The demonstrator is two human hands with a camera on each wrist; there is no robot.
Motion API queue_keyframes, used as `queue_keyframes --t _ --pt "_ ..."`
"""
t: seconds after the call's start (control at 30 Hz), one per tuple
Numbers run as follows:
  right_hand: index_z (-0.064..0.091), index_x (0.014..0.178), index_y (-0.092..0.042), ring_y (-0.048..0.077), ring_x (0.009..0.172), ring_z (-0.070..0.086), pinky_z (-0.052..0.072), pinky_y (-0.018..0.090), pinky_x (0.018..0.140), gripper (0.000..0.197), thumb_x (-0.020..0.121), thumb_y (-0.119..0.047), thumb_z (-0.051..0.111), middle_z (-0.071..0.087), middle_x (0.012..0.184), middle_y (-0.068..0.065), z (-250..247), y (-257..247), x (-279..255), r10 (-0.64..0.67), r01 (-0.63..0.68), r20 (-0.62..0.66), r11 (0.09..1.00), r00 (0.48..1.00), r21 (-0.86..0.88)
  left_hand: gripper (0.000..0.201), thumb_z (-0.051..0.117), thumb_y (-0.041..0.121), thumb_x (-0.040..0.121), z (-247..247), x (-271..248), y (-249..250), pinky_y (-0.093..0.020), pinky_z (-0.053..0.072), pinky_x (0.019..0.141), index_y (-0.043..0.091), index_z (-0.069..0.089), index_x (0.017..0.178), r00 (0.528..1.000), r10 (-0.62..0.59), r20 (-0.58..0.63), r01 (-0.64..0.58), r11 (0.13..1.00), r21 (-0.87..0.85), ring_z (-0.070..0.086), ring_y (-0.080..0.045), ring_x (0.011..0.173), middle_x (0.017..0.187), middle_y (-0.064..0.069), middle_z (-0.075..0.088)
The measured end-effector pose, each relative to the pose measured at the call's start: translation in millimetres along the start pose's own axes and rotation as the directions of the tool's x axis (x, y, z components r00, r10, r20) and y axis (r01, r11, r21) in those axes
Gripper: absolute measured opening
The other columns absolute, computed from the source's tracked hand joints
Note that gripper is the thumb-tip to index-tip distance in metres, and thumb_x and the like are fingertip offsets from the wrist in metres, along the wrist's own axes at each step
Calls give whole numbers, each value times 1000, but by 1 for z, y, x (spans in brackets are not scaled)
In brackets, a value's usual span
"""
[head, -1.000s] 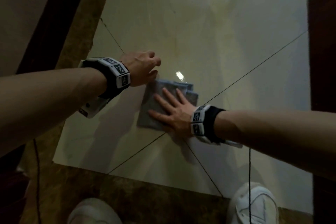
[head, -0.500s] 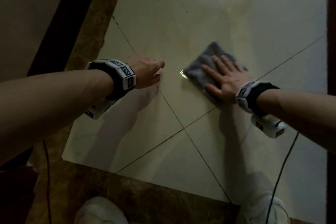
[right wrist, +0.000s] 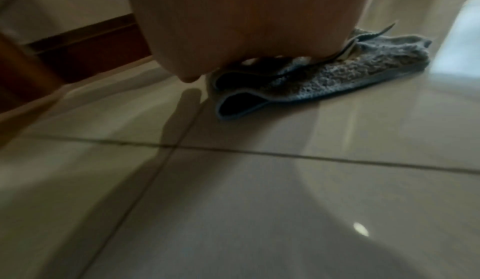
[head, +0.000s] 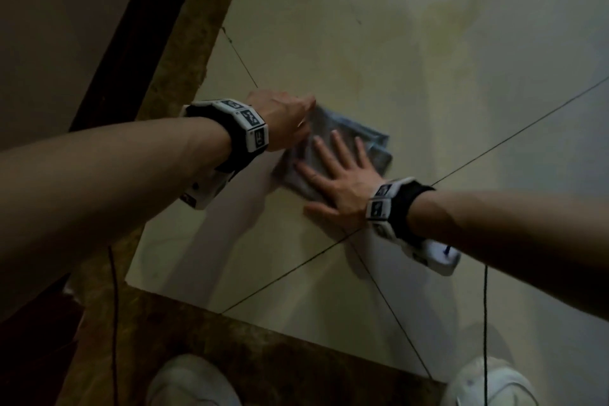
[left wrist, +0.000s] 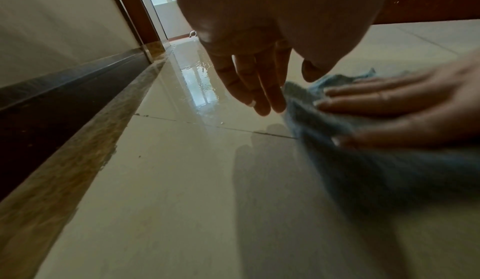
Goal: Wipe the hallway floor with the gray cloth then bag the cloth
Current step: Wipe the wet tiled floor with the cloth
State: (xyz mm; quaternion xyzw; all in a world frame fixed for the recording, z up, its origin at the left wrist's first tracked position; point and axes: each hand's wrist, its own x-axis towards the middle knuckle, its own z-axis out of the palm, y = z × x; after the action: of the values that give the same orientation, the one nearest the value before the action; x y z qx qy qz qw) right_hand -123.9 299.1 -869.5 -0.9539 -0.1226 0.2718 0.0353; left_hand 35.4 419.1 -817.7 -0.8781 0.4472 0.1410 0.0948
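The gray cloth (head: 374,146) lies folded on the pale tiled hallway floor (head: 379,53). My right hand (head: 333,175) presses flat on it, fingers straight and spread. In the right wrist view my palm covers the near part of the cloth (right wrist: 337,72), and its folded layers gape at the left. My left hand (head: 288,120) hovers at the cloth's left edge. Its fingers (left wrist: 259,90) hang straight and relaxed just above the tile, holding nothing. Beside them the cloth (left wrist: 319,119) is blurred under my right hand (left wrist: 405,109). No bag is in view.
A brown marble border (head: 184,53) and dark baseboard (head: 131,33) run along the left wall. A wet, shiny patch (left wrist: 197,78) lies farther down the hall toward a doorway. My white shoes (head: 191,382) (head: 491,386) stand at the near edge, with black cables (head: 485,323) hanging from both wrists.
My right hand swept the cloth out to the right and far side, then slid it back left. It now sits against my left hand, which barely moved.
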Motion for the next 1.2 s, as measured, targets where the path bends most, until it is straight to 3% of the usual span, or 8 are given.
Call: queue_keyframes --t 0.2,0.3,0.4,0.5,0.63,0.77,1.0,1.2 --pt "-1 154 -46 41 149 -8 0 68 115 65 92 -61 12 -6 165 7 2 -19 -15 -466 470 74 849 881 -244 42 37 47 99 5 -8 -3 -34 47 71 25 43 133 1000 1 5 -1 1000 8 64 -30 97 111 -6 68" --pt "1 154 -47 35 151 -3 5 62 119 63 95 -60 18 -2 166 1 -6 18 -3 -504 498 61 815 861 -297 42 37 48 99 6 -11 -10 -33 44 69 25 42 135 1000 -8 7 8 1000 -2 63 -30 96 111 -5 68" --pt "-1 153 -48 36 151 0 7 59 119 61 98 -59 21 -1 165 1 -13 55 -1 -365 354 16 891 931 -285 43 38 48 98 7 -14 -21 -35 48 74 25 43 134 1000 -23 -11 23 999 -27 64 -30 98 112 -6 68" --pt "-6 149 -53 35 151 -2 7 56 120 63 88 -68 -1 -4 166 2 -19 99 -8 -59 56 -19 989 998 -134 42 37 48 99 8 -20 -31 -36 52 77 25 43 134 999 -52 -6 52 999 -10 63 -29 95 112 -4 68" --pt "-13 144 -61 29 151 -13 5 63 118 56 92 -72 6 -17 164 -7 -33 146 -13 363 -366 47 921 931 136 40 37 44 100 14 -28 -32 -38 54 79 23 46 133 999 -41 1 41 999 -8 63 -28 98 113 -3 67" --pt "-8 151 -53 34 149 -19 -2 68 115 59 101 -60 21 -21 163 -3 -36 118 4 489 -492 81 833 869 251 40 37 44 100 16 -27 -32 -36 52 76 22 46 132 1000 -21 7 21 1000 -19 62 -28 98 113 -3 67" --pt "-8 152 -48 44 145 -23 -10 71 111 61 98 -63 17 -22 163 6 -28 7 13 70 -73 79 997 994 40 38 40 43 98 10 -19 -22 -35 45 72 24 48 130 998 9 -64 -12 998 -55 64 -30 99 117 -5 66" --pt "-5 154 -45 42 147 -19 -5 71 112 67 100 -50 34 -17 164 5 1 -46 -17 -354 370 113 913 928 -173 35 37 37 100 8 -24 -20 -36 50 75 24 48 130 998 8 -69 -12 999 -49 64 -29 97 118 -6 65"
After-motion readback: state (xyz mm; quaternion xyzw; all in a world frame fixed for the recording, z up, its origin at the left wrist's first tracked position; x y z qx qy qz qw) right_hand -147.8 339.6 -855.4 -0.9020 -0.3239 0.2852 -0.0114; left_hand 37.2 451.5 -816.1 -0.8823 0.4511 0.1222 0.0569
